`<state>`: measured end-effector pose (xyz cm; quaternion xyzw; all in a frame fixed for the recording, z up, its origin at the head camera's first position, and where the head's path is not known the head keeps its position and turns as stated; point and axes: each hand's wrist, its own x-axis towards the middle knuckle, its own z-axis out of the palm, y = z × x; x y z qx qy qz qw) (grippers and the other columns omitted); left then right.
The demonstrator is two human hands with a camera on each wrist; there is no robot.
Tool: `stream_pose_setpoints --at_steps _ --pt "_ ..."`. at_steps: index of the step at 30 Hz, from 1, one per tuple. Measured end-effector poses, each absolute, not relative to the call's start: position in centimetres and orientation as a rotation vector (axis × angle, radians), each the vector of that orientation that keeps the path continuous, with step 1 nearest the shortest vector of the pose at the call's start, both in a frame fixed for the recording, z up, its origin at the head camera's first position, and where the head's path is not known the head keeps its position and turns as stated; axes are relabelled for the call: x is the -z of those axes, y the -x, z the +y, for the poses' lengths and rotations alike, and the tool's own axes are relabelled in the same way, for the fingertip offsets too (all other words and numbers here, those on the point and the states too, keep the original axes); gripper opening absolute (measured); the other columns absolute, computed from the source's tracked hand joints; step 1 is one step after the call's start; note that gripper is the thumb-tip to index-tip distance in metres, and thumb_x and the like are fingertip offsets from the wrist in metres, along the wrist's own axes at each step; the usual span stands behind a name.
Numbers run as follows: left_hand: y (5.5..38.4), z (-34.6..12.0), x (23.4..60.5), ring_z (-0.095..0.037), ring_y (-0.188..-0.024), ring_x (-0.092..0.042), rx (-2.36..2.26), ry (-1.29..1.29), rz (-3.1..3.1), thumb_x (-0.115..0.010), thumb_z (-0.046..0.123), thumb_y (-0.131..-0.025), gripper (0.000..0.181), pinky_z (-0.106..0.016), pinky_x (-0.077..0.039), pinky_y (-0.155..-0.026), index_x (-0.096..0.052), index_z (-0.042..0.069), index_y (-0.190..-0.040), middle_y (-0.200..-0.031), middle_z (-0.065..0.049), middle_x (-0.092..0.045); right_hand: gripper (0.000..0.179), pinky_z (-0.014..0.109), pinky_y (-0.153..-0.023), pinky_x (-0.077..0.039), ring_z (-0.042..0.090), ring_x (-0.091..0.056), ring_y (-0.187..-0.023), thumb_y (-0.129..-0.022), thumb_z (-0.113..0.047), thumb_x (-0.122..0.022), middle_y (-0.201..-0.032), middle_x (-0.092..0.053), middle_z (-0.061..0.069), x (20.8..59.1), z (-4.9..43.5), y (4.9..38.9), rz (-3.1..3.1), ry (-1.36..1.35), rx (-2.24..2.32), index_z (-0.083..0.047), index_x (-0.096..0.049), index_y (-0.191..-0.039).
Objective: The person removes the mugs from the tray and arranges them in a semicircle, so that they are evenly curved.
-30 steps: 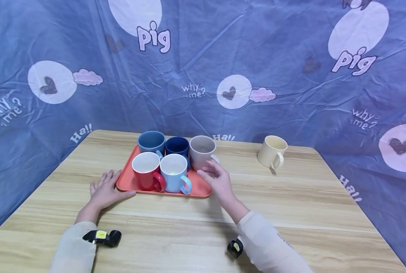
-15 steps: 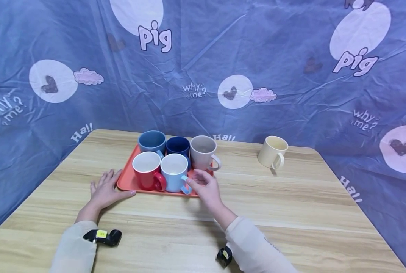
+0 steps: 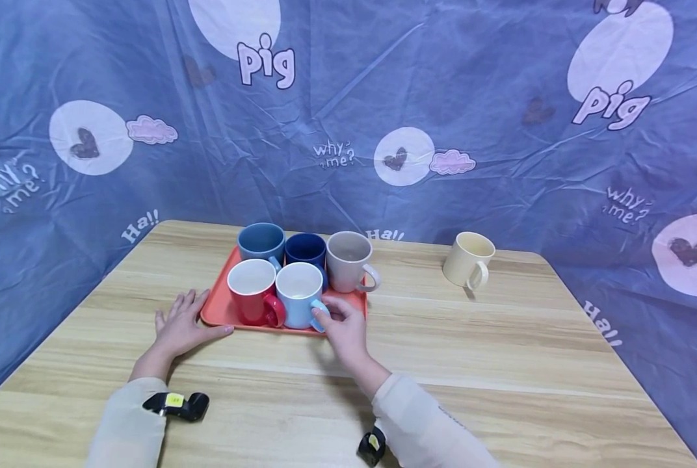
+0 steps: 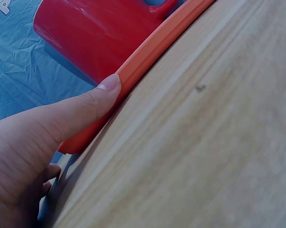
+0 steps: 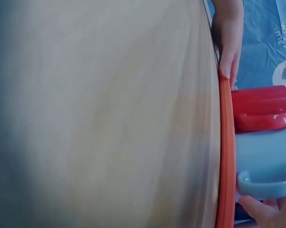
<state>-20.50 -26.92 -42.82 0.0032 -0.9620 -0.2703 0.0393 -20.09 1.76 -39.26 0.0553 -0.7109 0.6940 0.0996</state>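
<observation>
An orange tray point(image 3: 220, 309) carries several mugs. At its front stand a red mug point(image 3: 249, 302) with a white inside and a light blue mug point(image 3: 297, 303). Behind them are a teal mug point(image 3: 259, 246), a navy mug point(image 3: 305, 249) and a grey mug point(image 3: 344, 270). My left hand point(image 3: 180, 330) lies at the tray's front left corner with fingers spread. Its thumb point(image 4: 88, 104) touches the tray's edge in the left wrist view. My right hand point(image 3: 346, 331) pinches the light blue mug's handle point(image 5: 264, 187) between thumb and fingers; the fingertips are partly hidden.
A cream mug point(image 3: 465, 263) stands upright on the wooden table point(image 3: 500, 364), off to the right of the tray. A blue printed cloth point(image 3: 337, 97) hangs behind the table. Black wrist cameras sit on both sleeves.
My right hand has moved left and down, from beside the grey mug's handle to the light blue mug's handle. The left hand and the mugs have stayed in place.
</observation>
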Motion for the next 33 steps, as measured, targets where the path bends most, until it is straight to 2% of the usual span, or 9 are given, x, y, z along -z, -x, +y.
stream_pose_setpoints --at_steps 16,25,33 --pt "20.4 -27.1 42.6 -0.047 -0.122 0.001 0.830 -0.002 -2.938 -0.062 0.063 -0.060 0.105 -0.064 0.015 -0.084 -0.023 0.001 -0.135 -0.134 -0.032 -0.013 0.017 0.024 -0.064 -0.047 0.017 -0.057 -0.071 -0.071 0.004 -0.066 -0.078 -0.064 0.011 39.2 0.4 19.8 -2.070 0.031 -1.965 0.003 -0.067 -0.088" --pt "20.4 -27.0 42.6 -0.046 -0.122 0.001 0.829 -0.001 -2.944 -0.062 0.064 -0.060 0.105 -0.064 0.015 -0.084 -0.022 0.002 -0.135 -0.134 -0.032 -0.012 0.015 0.028 -0.067 -0.047 0.022 -0.058 -0.074 -0.069 0.004 -0.067 -0.076 -0.064 0.010 38.9 0.1 20.0 -2.108 0.123 -1.953 0.002 -0.067 -0.084" --pt "20.4 -26.8 42.7 -0.047 -0.121 0.000 0.823 -0.010 -2.950 -0.061 0.064 -0.060 0.105 -0.064 0.014 -0.085 -0.023 0.001 -0.135 -0.134 -0.032 -0.013 0.015 0.028 -0.068 -0.047 0.018 -0.056 -0.076 -0.071 0.002 -0.067 -0.078 -0.062 0.007 38.7 0.3 20.1 -2.135 0.223 -2.046 0.000 -0.068 -0.085"
